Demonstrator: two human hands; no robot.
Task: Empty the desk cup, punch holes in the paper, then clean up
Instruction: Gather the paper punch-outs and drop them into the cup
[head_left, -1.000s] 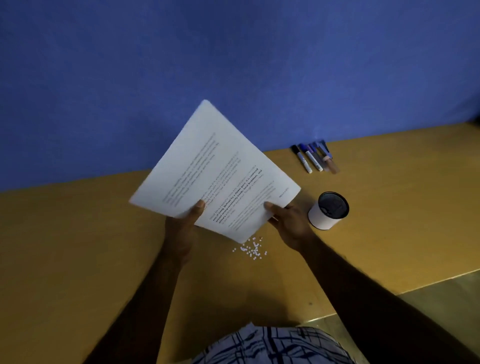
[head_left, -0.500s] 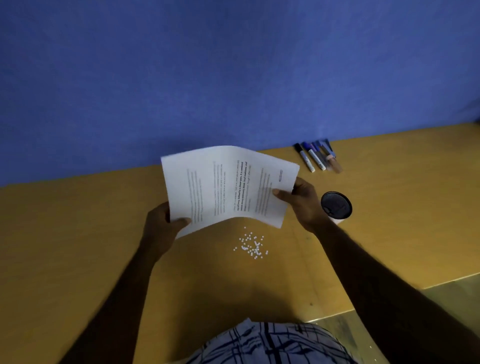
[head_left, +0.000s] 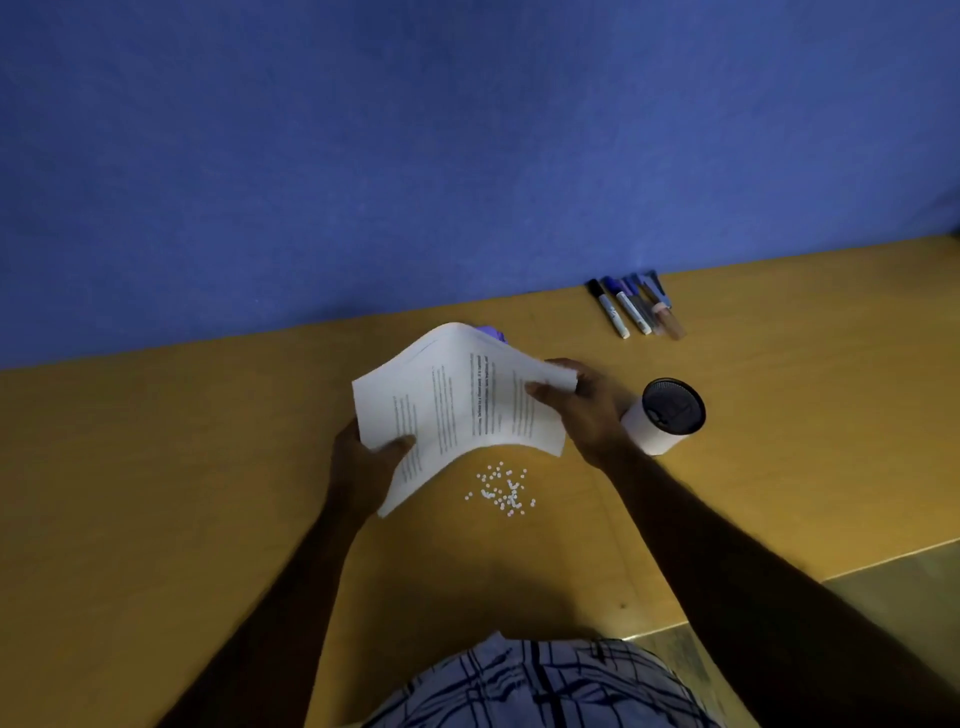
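Up close: paper dots (head_left: 501, 491) lie loose on the counter (head_left: 156, 493), so punching looks done and cleanup's on.
Left hand (head_left: 363, 462): pinching the paper (head_left: 457, 405) at its near-left edge.
Right hand (head_left: 587, 410): fingers (head_left: 540, 388) gripping the right edge, sheets bowed above the counter.
Cup (head_left: 660, 421): just right of that hand, looks empty.
Markers (head_left: 631, 312): lined up by the wall.
Next: probably park the paper, then sweep up the dots.

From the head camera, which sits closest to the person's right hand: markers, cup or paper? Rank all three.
1. Paper, pinched in the right hand itself.
2. Cup, just to its right.
3. Markers, back by the wall.
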